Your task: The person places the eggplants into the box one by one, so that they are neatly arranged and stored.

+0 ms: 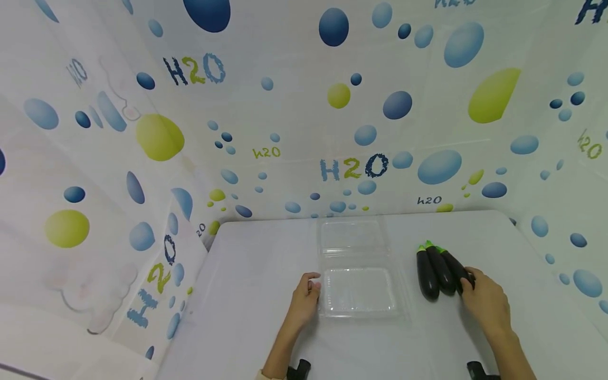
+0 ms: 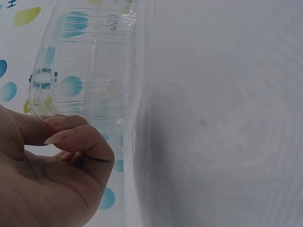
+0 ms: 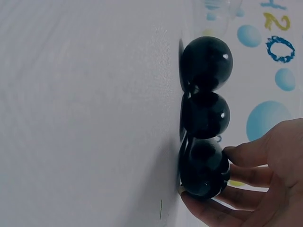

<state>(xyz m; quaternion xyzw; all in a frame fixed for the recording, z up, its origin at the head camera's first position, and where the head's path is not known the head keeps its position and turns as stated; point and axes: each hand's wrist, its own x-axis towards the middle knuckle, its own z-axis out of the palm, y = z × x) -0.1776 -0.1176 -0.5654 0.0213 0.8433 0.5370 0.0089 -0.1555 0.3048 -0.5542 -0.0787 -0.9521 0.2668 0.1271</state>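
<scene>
A clear plastic clamshell container [image 1: 359,291] lies opened out on the white table, its lid [image 1: 353,235] folded back toward the wall. My left hand [image 1: 304,302] is at the container's left side, pinching its rim [image 2: 35,101] between thumb and curled fingers. To the right, three dark eggplants with green stem ends lie side by side: a left one [image 1: 427,274], a middle one [image 1: 440,269] and a right one [image 1: 453,266]. My right hand [image 1: 486,303] grips the right eggplant [image 3: 203,168], thumb on one side and fingers round the other. All three appear to rest on the table.
The white table [image 1: 256,264] ends at a curtain [image 1: 294,105] printed with blue and green dots and H2O lettering, which rises behind it and along both sides. Black straps or mounts [image 1: 299,369] show at both wrists.
</scene>
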